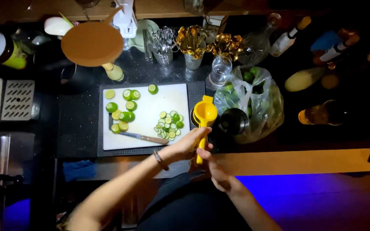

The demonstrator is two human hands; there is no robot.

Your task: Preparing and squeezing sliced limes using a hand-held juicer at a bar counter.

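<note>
The left hand (189, 144) is wrapped around the handles of a yellow citrus squeezer (203, 119), fingers curled over from the left, with a bracelet (160, 160) on the wrist. The right hand (217, 171) is closed on the lower end of the same handles from below. Both hands are shut tight on the squeezer, and the handles look pressed together. The cup of the squeezer sits over a dark metal tin (233, 122) at the right edge of the cutting board, so the step in hand appears to be pressing juice from a lime into that tin.

In this single head view, a white cutting board (150, 107) lies on the dark counter (78, 124). Lime halves (123, 111) are scattered on its left part, a heap of thin green slices (170, 125) sits near its lower right, and a knife (144, 137) lies along its lower edge, just beside the slices. A clear plastic bag of whole limes (253, 98) rests right of the tin, touching it. Behind the board stand cups of metal tools (191, 45), a glass (220, 68) and several bottles (285, 40).

Whether a lime half is inside the cup cannot be told. As a judgement, the next move calls for opening the handles, clearing the cup and taking a fresh half from the board.
</note>
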